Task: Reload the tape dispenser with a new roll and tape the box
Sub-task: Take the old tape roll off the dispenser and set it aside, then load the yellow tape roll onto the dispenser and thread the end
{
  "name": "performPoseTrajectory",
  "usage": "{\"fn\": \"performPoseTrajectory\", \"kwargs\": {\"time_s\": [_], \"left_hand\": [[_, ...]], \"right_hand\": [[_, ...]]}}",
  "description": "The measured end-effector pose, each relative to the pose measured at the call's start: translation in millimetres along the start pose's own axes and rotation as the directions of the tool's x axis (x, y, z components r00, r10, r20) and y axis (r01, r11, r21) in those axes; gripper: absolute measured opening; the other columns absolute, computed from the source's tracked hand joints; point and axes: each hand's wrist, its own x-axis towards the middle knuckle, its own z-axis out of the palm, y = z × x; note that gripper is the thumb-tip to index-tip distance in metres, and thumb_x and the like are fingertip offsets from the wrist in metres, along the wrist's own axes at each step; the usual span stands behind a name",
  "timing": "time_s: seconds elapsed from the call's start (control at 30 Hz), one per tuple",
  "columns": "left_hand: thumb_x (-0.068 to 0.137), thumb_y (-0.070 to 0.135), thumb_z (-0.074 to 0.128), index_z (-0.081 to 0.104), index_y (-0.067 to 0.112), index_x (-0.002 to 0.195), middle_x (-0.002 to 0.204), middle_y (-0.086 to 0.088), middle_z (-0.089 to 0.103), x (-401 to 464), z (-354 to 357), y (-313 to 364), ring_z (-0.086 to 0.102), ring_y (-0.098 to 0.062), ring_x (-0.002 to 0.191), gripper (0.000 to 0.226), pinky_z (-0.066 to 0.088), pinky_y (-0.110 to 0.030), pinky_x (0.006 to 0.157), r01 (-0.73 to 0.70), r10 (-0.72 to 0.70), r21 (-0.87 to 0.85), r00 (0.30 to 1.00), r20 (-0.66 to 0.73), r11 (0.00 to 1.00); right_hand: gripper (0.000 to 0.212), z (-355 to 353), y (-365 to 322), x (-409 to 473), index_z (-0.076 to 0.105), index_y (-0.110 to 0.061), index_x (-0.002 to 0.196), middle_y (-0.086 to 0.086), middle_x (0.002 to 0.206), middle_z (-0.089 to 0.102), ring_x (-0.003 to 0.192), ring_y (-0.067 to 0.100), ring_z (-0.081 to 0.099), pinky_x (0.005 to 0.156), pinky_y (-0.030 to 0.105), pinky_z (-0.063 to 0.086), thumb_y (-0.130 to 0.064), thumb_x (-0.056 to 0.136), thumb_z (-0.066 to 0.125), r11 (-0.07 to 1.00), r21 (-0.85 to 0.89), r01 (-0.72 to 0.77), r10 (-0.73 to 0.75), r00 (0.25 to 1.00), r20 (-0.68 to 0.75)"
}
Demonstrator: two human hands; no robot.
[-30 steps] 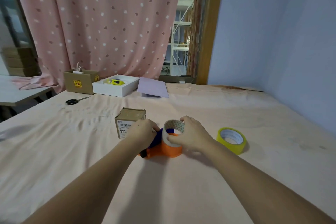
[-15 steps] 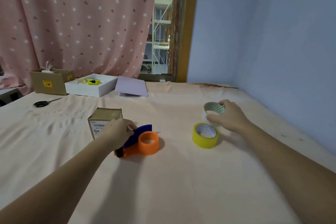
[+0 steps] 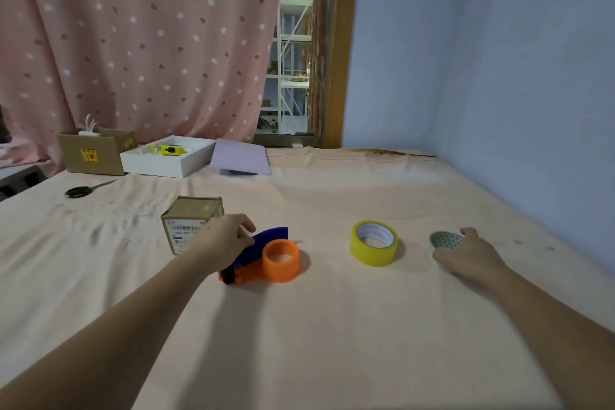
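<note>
- Peach cloth [image 3: 332, 326] covers the wide table, which runs back to a pink dotted curtain [image 3: 139, 43] on the left and a blue wall [image 3: 482, 60] on the right.
- At the far left sit a brown carton [image 3: 90, 153], a white tray [image 3: 166, 161], a lilac sheet [image 3: 241, 161] and black scissors [image 3: 86, 190].
- Nearer stands the small cardboard box [image 3: 191, 221], just left of the middle.
- Beside it lies the tape dispenser [image 3: 266, 260], orange with a blue flap, its hub bare.
- The left hand [image 3: 226, 243] is curled round the dispenser's handle end.
- The yellow tape roll [image 3: 374, 243] lies flat to the right, untouched.
- Farther right, the right hand [image 3: 469, 255] cups the empty tape core [image 3: 444, 240] against the cloth, fingers loosely bent.
</note>
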Motion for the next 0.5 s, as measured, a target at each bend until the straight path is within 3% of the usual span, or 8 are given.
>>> {"fn": "performPoseTrajectory", "kwargs": {"time_s": [0.1,0.2,0.27,0.37,0.43,0.5], "left_hand": [[0.095,0.025,0.066,0.067,0.024,0.113,0.093,0.01,0.073,-3,5,5,0.067,-0.009,0.082,0.018,0.048,-0.024,0.067,0.003,-0.002,-0.062,1.0,0.017,0.998],[0.095,0.027,0.065,0.066,0.025,0.113,0.092,0.012,0.069,-8,5,8,0.069,-0.009,0.077,0.018,0.045,-0.019,0.061,0.015,-0.013,-0.105,1.0,0.026,0.994],[0.095,0.027,0.065,0.066,0.026,0.11,0.089,0.012,0.069,-10,5,8,0.07,-0.008,0.072,0.016,0.045,-0.019,0.058,0.029,-0.026,-0.115,0.999,0.025,0.993],[0.096,0.029,0.062,0.071,0.025,0.099,0.069,0.01,0.069,-12,8,7,0.065,-0.008,0.065,0.011,0.044,-0.024,0.055,0.034,-0.034,-0.071,0.999,0.002,0.997],[0.096,0.028,0.061,0.073,0.025,0.091,0.064,0.008,0.068,-11,13,8,0.065,-0.011,0.065,0.014,0.047,-0.027,0.056,0.038,-0.041,-0.09,0.999,-0.026,0.995],[0.096,0.026,0.06,0.072,0.025,0.087,0.067,0.006,0.069,-9,21,14,0.067,-0.012,0.066,0.015,0.051,-0.028,0.059,0.046,-0.054,-0.144,0.997,-0.053,0.989]], "right_hand": [[0.098,-4,4,0,0.023,-0.009,0.152,0.022,0.138,0.055,0.123,0.038,0.054,0.089,0.038,0.045,-0.042,0.075,0.074,1.0,-0.003,-0.002,0.002,1.0,0.022],[0.1,-11,3,-4,0.017,-0.012,0.155,0.02,0.138,0.052,0.123,0.037,0.053,0.092,0.039,0.047,-0.038,0.077,0.074,1.0,-0.001,0.008,-0.008,0.999,0.052],[0.101,-16,-3,-7,0.018,-0.014,0.155,0.018,0.146,0.045,0.129,0.037,0.048,0.097,0.041,0.046,-0.039,0.076,0.076,0.993,-0.102,0.052,-0.047,0.998,0.052],[0.089,-18,-20,-13,0.032,-0.017,0.152,0.011,0.155,0.037,0.139,0.034,0.037,0.106,0.044,0.04,-0.041,0.077,0.074,0.929,-0.276,0.248,-0.274,0.96,-0.06],[0.077,-12,-34,-19,0.039,-0.017,0.148,0.009,0.154,0.039,0.139,0.031,0.036,0.107,0.041,0.037,-0.038,0.082,0.072,0.872,-0.267,0.41,-0.446,0.89,-0.091],[0.077,1,-48,-22,0.037,-0.019,0.149,0.007,0.154,0.038,0.139,0.028,0.038,0.106,0.039,0.037,-0.041,0.084,0.072,0.857,-0.187,0.481,-0.492,0.87,-0.019]]}}
